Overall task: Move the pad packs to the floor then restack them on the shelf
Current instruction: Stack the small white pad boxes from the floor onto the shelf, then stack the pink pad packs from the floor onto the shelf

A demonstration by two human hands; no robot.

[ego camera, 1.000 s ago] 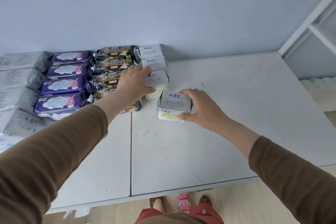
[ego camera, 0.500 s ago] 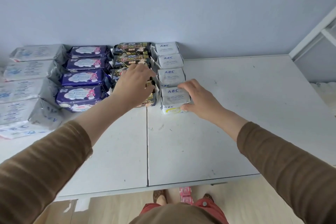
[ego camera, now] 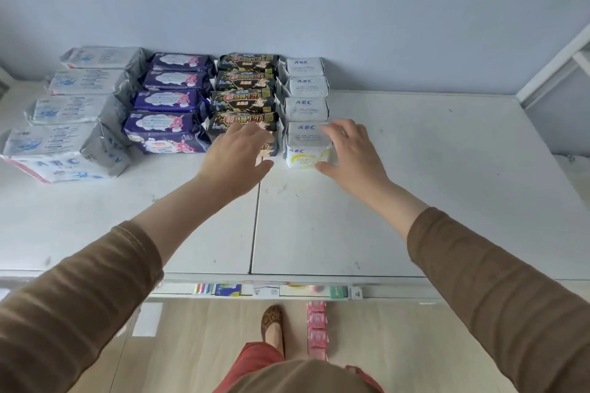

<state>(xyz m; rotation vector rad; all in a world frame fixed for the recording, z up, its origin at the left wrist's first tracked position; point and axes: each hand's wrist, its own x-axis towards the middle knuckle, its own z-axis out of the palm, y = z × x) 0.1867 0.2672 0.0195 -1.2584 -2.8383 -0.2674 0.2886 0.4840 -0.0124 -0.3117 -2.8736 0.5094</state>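
At the left of the frame, large silver ABC packs [ego camera: 68, 140] stand in a column on the shelf [ego camera: 415, 201], with purple packs [ego camera: 166, 132] next to them. Just left of centre the left hand [ego camera: 238, 158] rests spread and released against the front black pack [ego camera: 242, 120]. At centre, the front white ABC pack [ego camera: 307, 143] closes its column; the right hand [ego camera: 349, 150] cups its right side loosely, fingers [ego camera: 335, 129] open, thumb at the lower corner. To finish well, press both front packs squarely back until flush with those behind, then let go gently, since the soft wrappers probably slide. Pink packs [ego camera: 316, 332] wait on the floor [ego camera: 198, 344] at lower centre.
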